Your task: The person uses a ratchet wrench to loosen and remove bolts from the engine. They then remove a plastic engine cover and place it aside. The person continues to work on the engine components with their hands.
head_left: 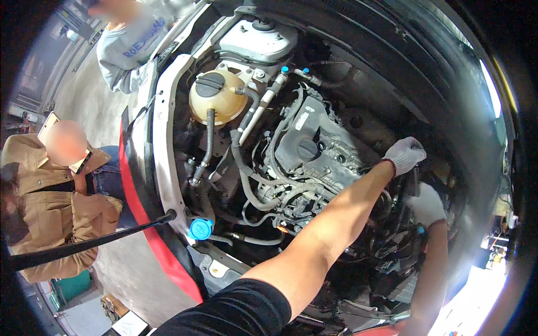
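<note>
I am leaning over the engine (314,134) of a car with both hands gloved in white. My left hand (406,155), its glove cuffed in red, is at the engine's far right edge. Its fingers are curled closed, and whatever they may hold is hidden. Lower and a little further right, my right hand (427,204) reaches down among dark hoses and parts. The fingertips of that hand blur into the parts, so their grip does not show. A black oil filler cap (307,150) sits on the engine's dark cover, left of my left hand.
At the left of the engine bay stand a yellowish coolant tank (217,106) and a blue washer-fluid cap (200,228). A black prop rod (95,246) slants across the lower left. Two people, one in a tan jacket (67,207) and one in a grey sweatshirt (131,47), are beside the car.
</note>
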{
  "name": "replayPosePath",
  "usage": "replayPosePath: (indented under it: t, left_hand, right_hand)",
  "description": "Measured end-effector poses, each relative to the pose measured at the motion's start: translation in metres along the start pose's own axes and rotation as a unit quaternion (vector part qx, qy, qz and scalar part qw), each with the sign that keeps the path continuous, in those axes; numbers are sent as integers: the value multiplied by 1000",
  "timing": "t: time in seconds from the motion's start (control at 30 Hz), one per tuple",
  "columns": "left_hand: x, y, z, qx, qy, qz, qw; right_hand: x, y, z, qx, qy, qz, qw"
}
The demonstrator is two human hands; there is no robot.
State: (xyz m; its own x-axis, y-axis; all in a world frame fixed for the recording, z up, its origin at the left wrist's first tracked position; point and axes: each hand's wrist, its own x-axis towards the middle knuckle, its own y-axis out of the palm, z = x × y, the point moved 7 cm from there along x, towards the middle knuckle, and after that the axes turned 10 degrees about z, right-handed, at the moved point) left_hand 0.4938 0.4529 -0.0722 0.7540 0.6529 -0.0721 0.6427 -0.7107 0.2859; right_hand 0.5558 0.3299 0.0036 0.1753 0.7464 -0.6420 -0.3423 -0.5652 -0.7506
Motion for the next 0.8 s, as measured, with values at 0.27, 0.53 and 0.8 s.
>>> replayPosePath:
  t: [0.27, 0.53, 0.8]
  left_hand:
    - [7, -1, -1, -17, 30, 9, 999]
    - [8, 19, -5, 52, 31, -19, 998]
    - [5, -10, -6, 13, 32, -33, 999]
  right_hand:
    - [-38, 12, 53, 32, 34, -58, 997]
    - [-2, -22, -85, -125, 187, -136, 965]
    - [7, -18, -12, -35, 74, -35, 996]
